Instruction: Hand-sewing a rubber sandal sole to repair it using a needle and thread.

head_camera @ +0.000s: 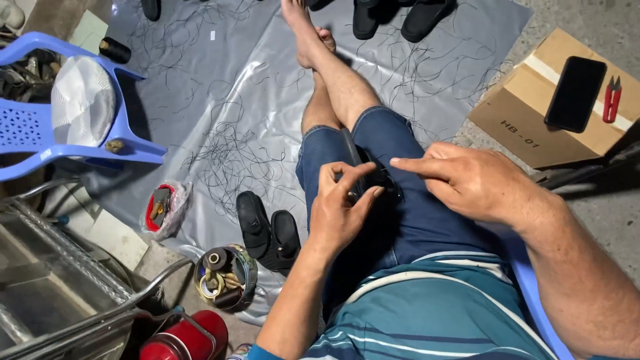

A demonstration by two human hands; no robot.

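I sit with crossed legs in blue denim shorts, and a black shoe piece with a strap (365, 172) lies on my lap. My left hand (341, 210) pinches its near edge between thumb and fingers. My right hand (467, 180) rests on my right thigh, its index finger stretched out and pressing on the black piece. Whether a needle or thread is in the fingers I cannot make out.
A grey plastic sheet (220, 100) strewn with black threads covers the floor. Black sandals (268, 230) lie by my left knee, beside a round tin of spools (225, 277) and a red tub (162, 208). Far right, a cardboard box (533, 113) carries a phone (575, 93) and red snips (611, 99). Blue chair (40, 127) at left.
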